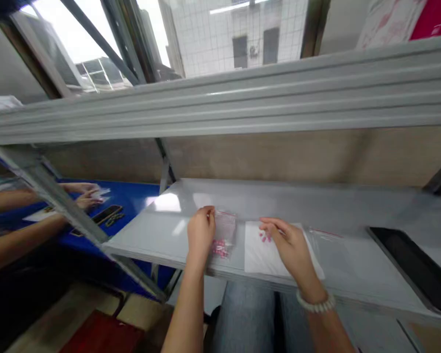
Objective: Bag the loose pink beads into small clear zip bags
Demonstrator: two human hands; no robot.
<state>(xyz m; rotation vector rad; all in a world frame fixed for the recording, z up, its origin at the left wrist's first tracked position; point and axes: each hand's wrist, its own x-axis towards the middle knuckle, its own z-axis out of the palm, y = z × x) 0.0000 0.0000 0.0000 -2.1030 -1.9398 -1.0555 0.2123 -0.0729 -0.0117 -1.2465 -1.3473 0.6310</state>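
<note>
My left hand (202, 228) is closed, thumb and fingers pinching the upper left edge of a clear zip bag (226, 226). Pink beads (220, 248) are gathered at the bottom of that bag. Over a white sheet (259, 260), my right hand (284, 240) reaches in from the right with its fingers stretched out and slightly apart. Several loose pink pieces (263, 238) lie on the sheet just below its fingertips. I make out nothing held in this hand. A pale beaded bracelet (318, 305) circles the right wrist.
Another clear zip bag (325, 234) lies right of the sheet on the grey shelf (147, 235). A black phone or tablet (413, 264) rests farther right. A metal beam (220, 110) crosses above. At left, a co-worker's hands (86, 196) handle plastic over a blue table (132, 193).
</note>
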